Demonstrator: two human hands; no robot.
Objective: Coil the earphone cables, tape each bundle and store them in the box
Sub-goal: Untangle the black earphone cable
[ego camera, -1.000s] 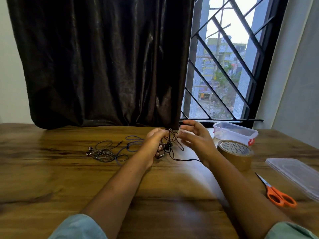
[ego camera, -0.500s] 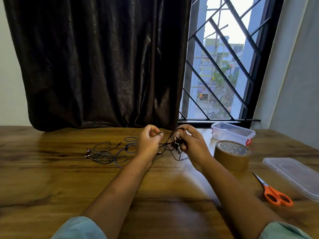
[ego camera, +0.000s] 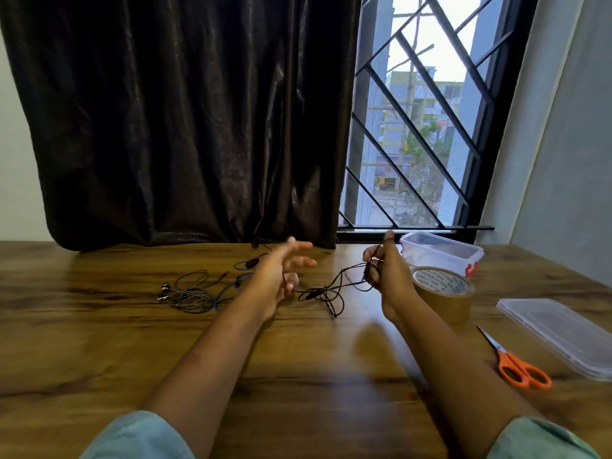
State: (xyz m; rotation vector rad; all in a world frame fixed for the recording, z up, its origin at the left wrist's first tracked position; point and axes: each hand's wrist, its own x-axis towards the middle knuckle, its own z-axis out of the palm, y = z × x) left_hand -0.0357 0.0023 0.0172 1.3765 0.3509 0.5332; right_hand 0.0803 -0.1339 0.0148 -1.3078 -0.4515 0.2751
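The hands have drawn apart since half a second ago. The right hand [ego camera: 385, 276] curls its fingers [ego camera: 372, 260] round the black earphone cable [ego camera: 326, 291]. The left hand [ego camera: 276, 279] hooks the other end with its lower fingers, the upper ones straight. Between them the cable sags in loops towards the table [ego camera: 298, 376], left of the box [ego camera: 440, 256].

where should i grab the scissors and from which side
Grip the scissors by the orange handle loops at the near end; the closed blades point away toward the tape roll. They lie flat on the table, so come down from above on the near side. The right hand is closest but pinches the earphone cable.
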